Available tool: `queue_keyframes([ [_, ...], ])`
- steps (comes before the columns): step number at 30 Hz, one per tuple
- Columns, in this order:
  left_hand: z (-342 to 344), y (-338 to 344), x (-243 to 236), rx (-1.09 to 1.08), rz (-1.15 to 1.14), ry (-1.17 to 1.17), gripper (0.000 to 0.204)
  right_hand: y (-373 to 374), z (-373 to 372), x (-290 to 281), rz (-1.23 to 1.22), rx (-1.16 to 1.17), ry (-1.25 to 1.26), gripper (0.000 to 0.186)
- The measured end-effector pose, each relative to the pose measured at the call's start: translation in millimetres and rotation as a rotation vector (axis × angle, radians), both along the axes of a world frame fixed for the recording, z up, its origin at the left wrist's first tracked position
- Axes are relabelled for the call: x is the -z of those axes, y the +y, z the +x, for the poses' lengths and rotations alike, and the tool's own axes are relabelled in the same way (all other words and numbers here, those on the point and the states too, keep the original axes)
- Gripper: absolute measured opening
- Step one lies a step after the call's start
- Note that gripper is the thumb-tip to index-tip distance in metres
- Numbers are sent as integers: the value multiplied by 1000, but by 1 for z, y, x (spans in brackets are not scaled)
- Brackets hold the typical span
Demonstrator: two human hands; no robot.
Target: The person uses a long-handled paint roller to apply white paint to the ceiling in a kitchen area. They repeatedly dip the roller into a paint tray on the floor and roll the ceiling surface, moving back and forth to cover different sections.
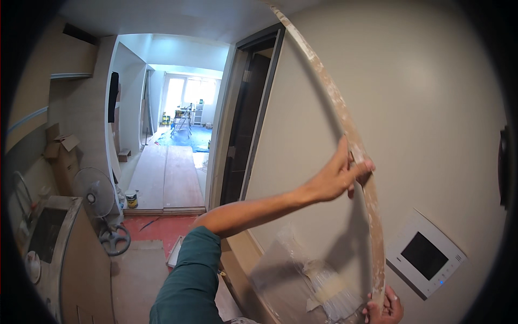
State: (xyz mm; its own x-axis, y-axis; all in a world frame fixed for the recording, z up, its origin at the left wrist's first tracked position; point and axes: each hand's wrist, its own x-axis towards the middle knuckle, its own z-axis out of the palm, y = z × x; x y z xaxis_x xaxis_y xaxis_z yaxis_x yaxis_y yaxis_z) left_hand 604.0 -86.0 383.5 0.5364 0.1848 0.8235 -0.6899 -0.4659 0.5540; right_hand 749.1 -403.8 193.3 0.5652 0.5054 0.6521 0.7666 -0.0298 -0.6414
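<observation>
A long, narrow wooden strip (376,232), smeared with white, stands against the beige wall (431,108) and runs from the ceiling down to the lower edge of the view. My left hand (345,173), at the end of a teal sleeve (189,275), grips the strip near its middle, with fingers and thumb on either side. Lower down, my right hand (388,310) closes round the strip close to the bottom of the view; part of that hand is cut off.
A white wall intercom (396,251) with a dark screen is right of the strip. Below my left arm lies a plastic-wrapped item (329,286). A dark door (251,119), a fan (94,191), a paint can (131,200) and a cabinet (86,270) stand to the left.
</observation>
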Motion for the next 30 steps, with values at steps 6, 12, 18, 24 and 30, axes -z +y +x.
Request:
queue_keyframes([
  [6, 11, -116, 26, -7, 17, 85, 72, -101, 20, 40, -5, -1, -307, 45],
  [12, 15, -186, 72, 106, -132, 175, 78, -161, 56, 132, -151, -181, 320, 45],
  [18, -14, -227, 227, -278, 0, 267, 85, -145, -3, 201, -820, -461, -491, 26],
  [24, -57, -315, 391, -5, -142, 520, 66, -120, -56, 234, -851, -589, 114, 32],
  [30, -156, -280, 420, -171, -405, 670, 74, -81, -95, 236, -854, -750, 207, 43],
])
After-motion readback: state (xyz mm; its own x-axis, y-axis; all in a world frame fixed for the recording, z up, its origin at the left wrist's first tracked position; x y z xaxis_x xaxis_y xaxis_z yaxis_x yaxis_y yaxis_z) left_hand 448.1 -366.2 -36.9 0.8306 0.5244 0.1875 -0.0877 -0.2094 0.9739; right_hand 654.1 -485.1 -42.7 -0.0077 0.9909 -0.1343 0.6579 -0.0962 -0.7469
